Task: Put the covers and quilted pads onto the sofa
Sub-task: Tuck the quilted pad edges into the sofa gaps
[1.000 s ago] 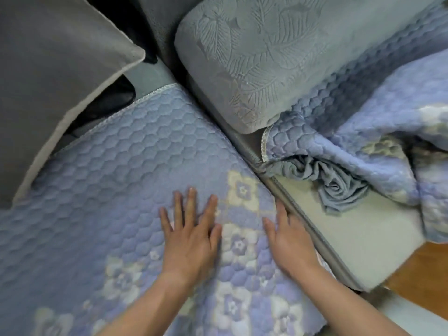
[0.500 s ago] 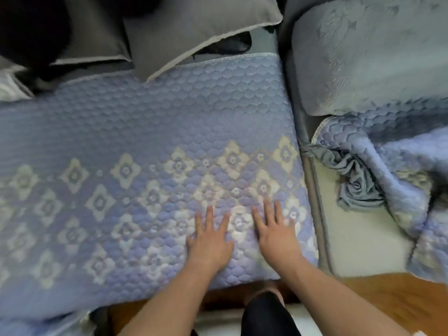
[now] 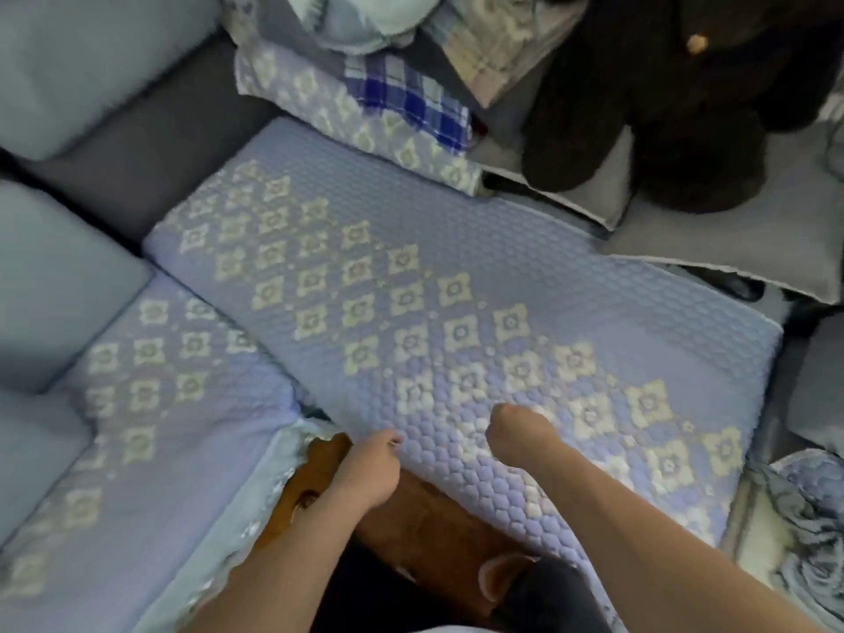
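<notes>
A blue quilted pad [image 3: 456, 276] with cream flower motifs lies spread over the middle sofa seat. My left hand [image 3: 370, 468] is curled on its front edge near the left corner, where the pad hangs over the seat front. My right hand [image 3: 516, 431] sits a little to the right on top of the pad, fingers curled into its surface. A second matching pad [image 3: 137, 404] with a pale lace trim [image 3: 255, 518] covers the seat to the left.
A folded patterned pad [image 3: 319, 98] and a blue plaid cloth [image 3: 411, 98] are piled at the back. A dark plush toy [image 3: 662, 107] and a grey cushion [image 3: 730, 249] sit at back right. A crumpled pad [image 3: 813, 518] lies at right. The wooden floor [image 3: 411, 518] shows below.
The view has swung left and now shows the whole pad and the left seat. Both hands went from lying flat on the pad to curled, and the left one moved to the front edge.
</notes>
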Action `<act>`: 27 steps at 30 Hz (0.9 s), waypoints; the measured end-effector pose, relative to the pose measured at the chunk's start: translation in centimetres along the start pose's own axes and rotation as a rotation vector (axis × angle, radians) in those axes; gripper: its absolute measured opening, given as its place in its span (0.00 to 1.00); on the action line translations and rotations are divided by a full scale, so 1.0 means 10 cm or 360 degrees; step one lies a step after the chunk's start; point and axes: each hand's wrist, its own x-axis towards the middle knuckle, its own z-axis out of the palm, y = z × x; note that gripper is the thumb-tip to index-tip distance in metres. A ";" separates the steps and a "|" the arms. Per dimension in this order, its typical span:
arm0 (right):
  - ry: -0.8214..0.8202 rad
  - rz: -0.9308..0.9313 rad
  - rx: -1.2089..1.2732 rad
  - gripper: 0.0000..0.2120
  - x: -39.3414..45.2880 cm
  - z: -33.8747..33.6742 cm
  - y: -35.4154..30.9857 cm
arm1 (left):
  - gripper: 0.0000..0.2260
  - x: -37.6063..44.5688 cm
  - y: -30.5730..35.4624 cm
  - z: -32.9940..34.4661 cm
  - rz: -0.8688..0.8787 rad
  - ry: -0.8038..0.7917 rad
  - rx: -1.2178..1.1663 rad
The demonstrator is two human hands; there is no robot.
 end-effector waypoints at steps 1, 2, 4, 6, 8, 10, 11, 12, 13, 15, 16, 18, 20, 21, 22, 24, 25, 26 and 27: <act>-0.0006 -0.0074 -0.0060 0.06 0.02 -0.02 -0.42 | 0.15 -0.10 -0.27 -0.18 -0.0001 0.0074 -0.0110; -0.0009 -0.0129 -0.0106 0.05 0.03 -0.03 -0.86 | 0.14 -0.22 -0.53 -0.36 0.0004 0.0143 -0.0207; 0.0001 -0.0239 -0.0115 0.10 0.03 0.04 -1.77 | 0.13 -0.48 -1.15 -0.71 -0.0017 0.0191 -0.0411; 0.0016 -0.0345 -0.0108 0.11 -0.04 0.16 -2.65 | 0.12 -0.71 -1.82 -1.10 -0.0058 0.0206 -0.0490; -0.0049 -0.0522 -0.0201 0.08 -0.11 0.34 -3.44 | 0.10 -0.94 -2.53 -1.48 -0.0200 0.0290 -0.0544; -0.0171 -0.0593 -0.0289 0.11 -0.19 0.52 -4.09 | 0.11 -1.20 -3.15 -1.82 -0.0425 0.0450 -0.0738; -0.0218 -0.0584 -0.0276 0.13 -0.22 0.62 -4.34 | 0.12 -1.30 -3.43 -1.92 -0.0554 0.0530 -0.0820; -0.0254 -0.0565 -0.0274 0.13 -0.24 0.70 -4.54 | 0.12 -1.41 -3.65 -2.00 -0.0657 0.0608 -0.0911; -0.0279 -0.0560 -0.0286 0.11 -0.23 0.77 -4.70 | 0.11 -1.48 -3.82 -2.05 -0.0731 0.0649 -0.1004; -0.0338 -0.0541 -0.0394 0.04 -0.21 0.83 -4.92 | 0.08 -1.52 -4.03 -2.06 -0.0778 0.0675 -0.1149; -0.0362 -0.0519 -0.0455 0.02 -0.18 0.83 -5.00 | 0.08 -1.53 -4.06 -2.06 -0.0766 0.0678 -0.1213; -0.0371 -0.0476 -0.0587 0.03 -0.08 0.81 -5.18 | 0.08 -1.49 -4.06 -2.04 -0.0718 0.0627 -0.1295; -0.0353 -0.0462 -0.0698 0.09 0.04 0.80 -5.44 | 0.07 -1.47 -4.02 -2.03 -0.0659 0.0583 -0.1389; -0.0339 -0.0491 -0.0769 0.11 0.09 0.81 -5.61 | 0.06 -1.46 -4.02 -2.05 -0.0637 0.0553 -0.1450; -0.0328 -0.0546 -0.0828 0.13 0.13 0.82 -5.80 | 0.06 -1.47 -4.05 -2.07 -0.0637 0.0522 -0.1512; -0.0351 -0.0670 -0.0895 0.14 0.18 0.88 -6.28 | 0.11 -1.53 -4.21 -2.18 -0.0713 0.0531 -0.1614; -0.0362 -0.0762 -0.0945 0.14 0.18 0.93 -6.54 | 0.13 -1.59 -4.31 -2.25 -0.0762 0.0589 -0.1677; -0.0373 -0.0860 -0.0991 0.14 0.16 0.98 -6.83 | 0.13 -1.67 -4.44 -2.30 -0.0826 0.0675 -0.1734; -0.0374 -0.0961 -0.1038 0.12 0.13 1.04 -7.12 | 0.13 -1.76 -4.59 -2.36 -0.0900 0.0761 -0.1779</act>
